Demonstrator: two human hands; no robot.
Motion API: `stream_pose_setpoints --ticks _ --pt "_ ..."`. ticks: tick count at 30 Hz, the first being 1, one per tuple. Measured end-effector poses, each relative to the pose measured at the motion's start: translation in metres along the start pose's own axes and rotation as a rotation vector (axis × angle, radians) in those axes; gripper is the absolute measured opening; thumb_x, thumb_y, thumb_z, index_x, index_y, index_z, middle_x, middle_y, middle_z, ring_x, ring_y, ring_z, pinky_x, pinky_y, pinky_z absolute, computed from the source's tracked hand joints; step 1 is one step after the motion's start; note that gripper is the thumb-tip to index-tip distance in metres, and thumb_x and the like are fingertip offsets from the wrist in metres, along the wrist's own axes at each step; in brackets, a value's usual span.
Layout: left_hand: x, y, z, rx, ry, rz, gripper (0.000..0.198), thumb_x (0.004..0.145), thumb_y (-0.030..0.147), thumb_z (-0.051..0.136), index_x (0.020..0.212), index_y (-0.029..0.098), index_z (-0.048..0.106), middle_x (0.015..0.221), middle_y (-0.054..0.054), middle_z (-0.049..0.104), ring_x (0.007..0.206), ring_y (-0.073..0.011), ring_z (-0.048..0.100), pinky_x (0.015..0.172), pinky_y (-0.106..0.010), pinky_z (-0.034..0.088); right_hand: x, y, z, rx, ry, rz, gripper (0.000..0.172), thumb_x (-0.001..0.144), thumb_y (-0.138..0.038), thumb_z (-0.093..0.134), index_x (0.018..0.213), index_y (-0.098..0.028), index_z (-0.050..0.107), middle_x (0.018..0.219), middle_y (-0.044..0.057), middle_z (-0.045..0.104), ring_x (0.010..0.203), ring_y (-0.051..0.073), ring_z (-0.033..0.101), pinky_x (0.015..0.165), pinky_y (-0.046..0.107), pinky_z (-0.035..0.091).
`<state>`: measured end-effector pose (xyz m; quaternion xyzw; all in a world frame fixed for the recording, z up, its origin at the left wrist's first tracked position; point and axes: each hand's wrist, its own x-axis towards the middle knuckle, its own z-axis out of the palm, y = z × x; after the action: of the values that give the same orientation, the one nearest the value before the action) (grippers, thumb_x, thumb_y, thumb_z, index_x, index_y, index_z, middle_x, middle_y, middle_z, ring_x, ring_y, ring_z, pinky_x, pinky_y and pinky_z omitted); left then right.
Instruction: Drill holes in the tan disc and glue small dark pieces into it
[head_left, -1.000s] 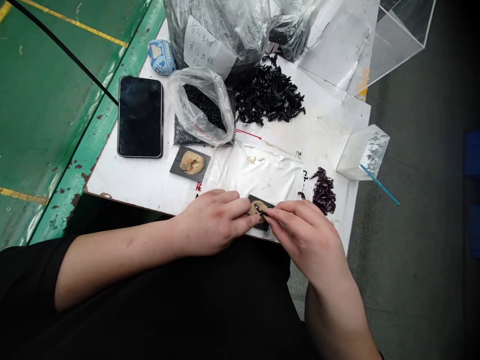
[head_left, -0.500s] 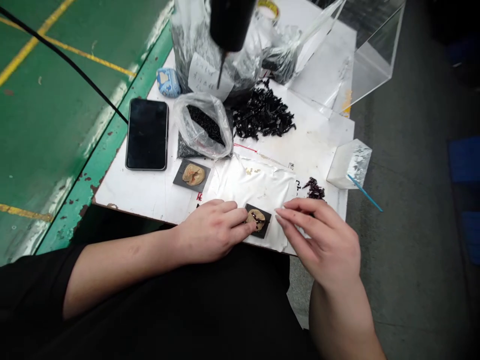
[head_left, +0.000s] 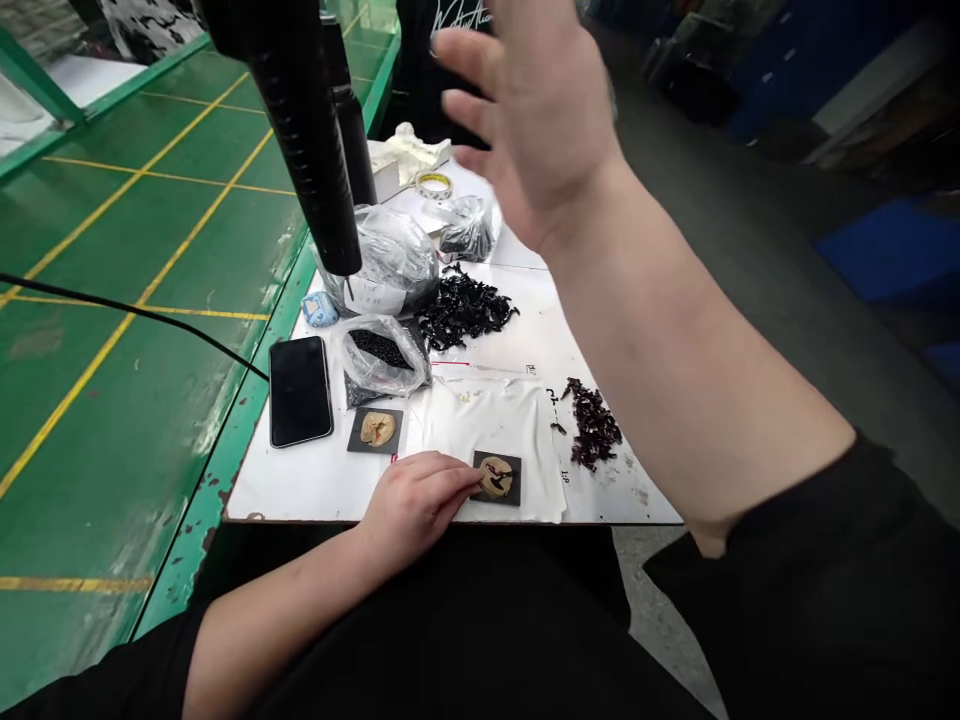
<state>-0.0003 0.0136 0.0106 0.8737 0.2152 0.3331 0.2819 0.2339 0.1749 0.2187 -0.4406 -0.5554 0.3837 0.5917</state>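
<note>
My left hand [head_left: 420, 497] rests at the table's front edge, fingers together. Its fingertips grip the left side of a dark square plate [head_left: 513, 496]. On that plate sits a round lump of tan putty [head_left: 489, 489] with small black pieces in it. My right hand [head_left: 551, 120] is raised high over the far side, fingers apart and slightly blurred, with nothing seen in it; its top is cut off by the frame. A second dark plate [head_left: 360, 442] with tan putty lies to the left. Under the near plate spreads a white sheet [head_left: 495, 420], with tiny yellowish bits on it.
A black electric screwdriver [head_left: 322, 170] hangs above the table's left side. Around it are a phone [head_left: 300, 390], an open bag of black screws [head_left: 382, 355], a large clear bag [head_left: 394, 250], a black parts pile [head_left: 469, 310], a dark reddish pile [head_left: 595, 425] and tape [head_left: 433, 184].
My right hand has swung up and away from beside the near plate. My left hand stays at the plate, its fingers now closer together. The camera view has tilted up, showing more of the background.
</note>
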Motion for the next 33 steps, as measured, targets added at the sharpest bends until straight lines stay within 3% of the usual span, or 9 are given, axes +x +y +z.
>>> stream_pose_setpoints --ticks 2,4,7,10,13,16,19,24,33 --pt "0.001 0.000 -0.001 -0.021 -0.007 -0.010 0.012 0.111 0.018 0.069 0.118 0.020 0.079 0.107 -0.005 0.082 0.092 -0.0162 0.079 0.082 -0.027 0.065 0.005 -0.002 0.018 0.151 -0.187 0.081 0.064 0.115 -0.050 0.022 0.139 -0.012 0.068 0.110 -0.006 0.074 0.118 0.015 0.077 0.086 0.029 0.057" --pt "0.002 0.000 -0.003 -0.039 -0.014 -0.028 0.014 0.111 0.018 0.067 0.117 0.020 0.079 0.107 -0.005 0.082 0.092 -0.0165 0.079 0.082 -0.028 0.066 -0.004 -0.002 0.035 0.236 -0.313 -0.036 0.033 0.117 -0.036 0.046 0.119 -0.015 0.071 0.099 -0.010 0.073 0.106 0.009 0.077 0.086 0.022 0.060" --pt "0.004 0.000 -0.004 -0.078 -0.028 -0.060 0.013 0.112 0.019 0.066 0.114 0.019 0.079 0.107 -0.007 0.081 0.095 -0.0174 0.078 0.083 -0.029 0.065 -0.035 0.004 0.044 0.305 -0.302 -0.161 0.002 0.108 -0.021 0.067 0.109 -0.021 0.069 0.104 -0.011 0.072 0.102 0.008 0.076 0.091 0.018 0.062" --pt "0.005 -0.001 -0.004 -0.132 -0.024 -0.126 0.009 0.111 0.019 0.068 0.105 0.018 0.074 0.102 -0.007 0.078 0.094 -0.0183 0.076 0.083 -0.030 0.063 -0.075 0.010 0.030 0.341 -0.345 -0.061 0.020 0.100 -0.037 0.081 0.111 -0.024 0.071 0.102 -0.005 0.068 0.082 0.013 0.071 0.079 0.029 0.067" --pt "0.006 -0.002 -0.004 -0.186 0.001 -0.177 0.011 0.109 0.022 0.074 0.099 0.017 0.069 0.095 -0.005 0.074 0.089 -0.0178 0.073 0.080 -0.029 0.060 -0.117 0.016 0.011 0.303 -0.371 0.106 0.038 0.089 -0.050 0.090 0.116 -0.027 0.076 0.097 -0.001 0.065 0.072 0.014 0.061 0.063 0.030 0.058" --pt "0.006 -0.003 -0.004 -0.213 0.013 -0.170 0.017 0.106 0.028 0.080 0.097 0.018 0.070 0.091 -0.002 0.075 0.083 -0.0159 0.073 0.078 -0.027 0.058 -0.156 0.023 0.007 0.351 -0.213 0.105 0.040 0.085 -0.056 0.091 0.111 -0.030 0.076 0.093 0.000 0.065 0.067 0.017 0.062 0.060 0.035 0.057" --pt "0.007 -0.002 -0.007 -0.230 0.012 -0.165 0.017 0.106 0.032 0.080 0.098 0.018 0.074 0.089 -0.002 0.077 0.080 -0.0147 0.073 0.076 -0.025 0.056 -0.187 0.030 0.016 0.365 0.017 0.007 0.044 0.093 -0.068 0.079 0.114 -0.032 0.065 0.071 -0.004 0.057 0.048 0.018 0.054 0.051 0.037 0.052" --pt "0.008 -0.001 -0.010 -0.250 -0.016 -0.162 0.014 0.109 0.030 0.076 0.105 0.017 0.078 0.092 -0.005 0.080 0.083 -0.0158 0.076 0.077 -0.025 0.058 -0.212 0.044 0.025 0.171 0.162 -0.038 0.070 0.093 -0.098 0.048 0.114 -0.032 0.053 0.056 -0.008 0.038 0.034 0.016 0.032 0.039 0.036 0.038" --pt "0.006 -0.003 -0.009 -0.247 -0.031 -0.119 0.008 0.110 0.022 0.073 0.106 0.017 0.077 0.096 -0.003 0.081 0.085 -0.0141 0.077 0.080 -0.023 0.058 -0.228 0.074 0.021 0.055 0.040 -0.111 0.072 0.091 -0.100 0.045 0.130 -0.040 0.050 0.068 -0.004 0.046 0.047 0.019 0.042 0.047 0.037 0.042"
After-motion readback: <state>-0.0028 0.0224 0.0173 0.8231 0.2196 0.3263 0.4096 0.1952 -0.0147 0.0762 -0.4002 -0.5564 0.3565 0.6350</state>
